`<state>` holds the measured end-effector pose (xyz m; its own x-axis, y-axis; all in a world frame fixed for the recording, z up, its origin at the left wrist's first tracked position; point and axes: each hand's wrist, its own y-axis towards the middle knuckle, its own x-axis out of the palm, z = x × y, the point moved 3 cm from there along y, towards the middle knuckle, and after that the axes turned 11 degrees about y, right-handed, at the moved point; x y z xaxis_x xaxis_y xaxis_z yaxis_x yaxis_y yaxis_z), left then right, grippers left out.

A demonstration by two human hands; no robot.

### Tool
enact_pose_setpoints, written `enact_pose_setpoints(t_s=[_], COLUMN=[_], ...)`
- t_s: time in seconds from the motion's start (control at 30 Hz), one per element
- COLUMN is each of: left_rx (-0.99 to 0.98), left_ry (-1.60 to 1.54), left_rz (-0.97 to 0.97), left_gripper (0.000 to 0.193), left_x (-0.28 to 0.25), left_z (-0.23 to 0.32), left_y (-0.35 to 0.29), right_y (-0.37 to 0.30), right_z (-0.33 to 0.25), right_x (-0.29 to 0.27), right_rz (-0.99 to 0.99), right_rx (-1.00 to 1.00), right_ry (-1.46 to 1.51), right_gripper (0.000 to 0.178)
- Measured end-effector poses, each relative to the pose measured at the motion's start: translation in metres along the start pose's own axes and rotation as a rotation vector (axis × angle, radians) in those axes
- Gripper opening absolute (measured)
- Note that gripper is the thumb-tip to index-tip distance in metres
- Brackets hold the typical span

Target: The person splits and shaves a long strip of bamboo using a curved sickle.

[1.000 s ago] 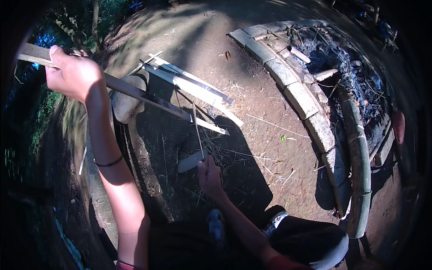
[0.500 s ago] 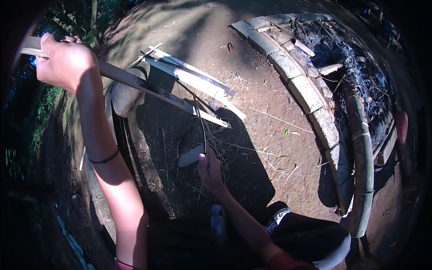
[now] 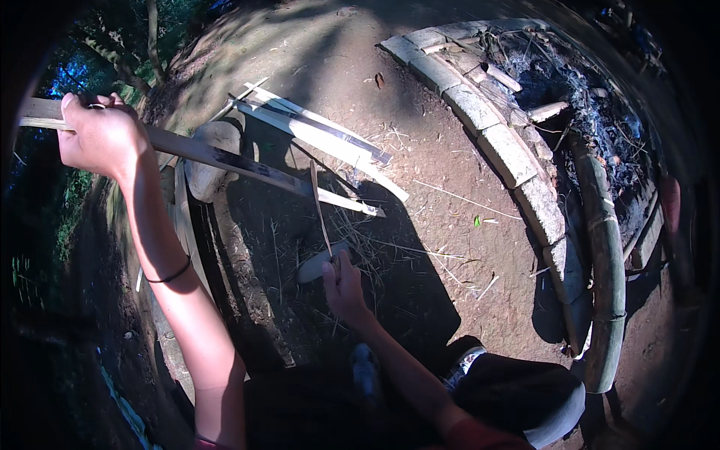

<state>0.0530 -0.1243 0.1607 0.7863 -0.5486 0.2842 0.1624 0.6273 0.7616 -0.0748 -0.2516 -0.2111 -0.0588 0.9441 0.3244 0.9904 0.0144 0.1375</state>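
Note:
My left hand [image 3: 105,139], raised at the upper left, is closed around a long split bamboo strip [image 3: 202,152]. The strip slants down to the right, its pale far end low over the ground. My right hand [image 3: 346,292] grips a long, thin-bladed knife [image 3: 321,210], seen nearly edge-on. Its blade points up and crosses the strip near the far end; whether they touch I cannot tell. Beneath the knife lies a flat, rounded grey piece [image 3: 313,268], partly hidden by my right hand, with thin bamboo shavings [image 3: 367,244] scattered around it.
Several pale split bamboo strips [image 3: 307,133] lie on the dirt beyond. A rounded stone [image 3: 214,165] sits under the held strip. To the right, a curved brick border [image 3: 506,154] encloses ash [image 3: 600,127] and charred wood, with a thick bamboo pole [image 3: 604,247] leaning there.
My left hand has moved slightly down and left with the bamboo strip. The knife in my right hand has shifted left, its blade tilting further left across the strip.

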Motion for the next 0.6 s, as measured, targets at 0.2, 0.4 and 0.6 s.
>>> enact_pose_setpoints(t_s=[0.2,0.4,0.6], left_rx=[-0.042,-0.007,-0.053], left_ry=[-0.036,-0.008,-0.044], left_rz=[-0.028,0.046,-0.015], left_gripper=[0.027,0.026,0.028], left_x=[0.003,0.001,0.000], left_z=[-0.001,-0.008,-0.013], left_y=[-0.003,0.003,0.005], right_y=[0.003,-0.003,0.012], right_z=[0.075,0.060,0.083], right_x=[-0.050,-0.025,-0.068], right_rz=[0.194,0.122,0.189], right_rx=[0.153,0.071,0.084], right_ry=[-0.137,-0.020,-0.223], right_gripper=[0.029,0.027,0.029])
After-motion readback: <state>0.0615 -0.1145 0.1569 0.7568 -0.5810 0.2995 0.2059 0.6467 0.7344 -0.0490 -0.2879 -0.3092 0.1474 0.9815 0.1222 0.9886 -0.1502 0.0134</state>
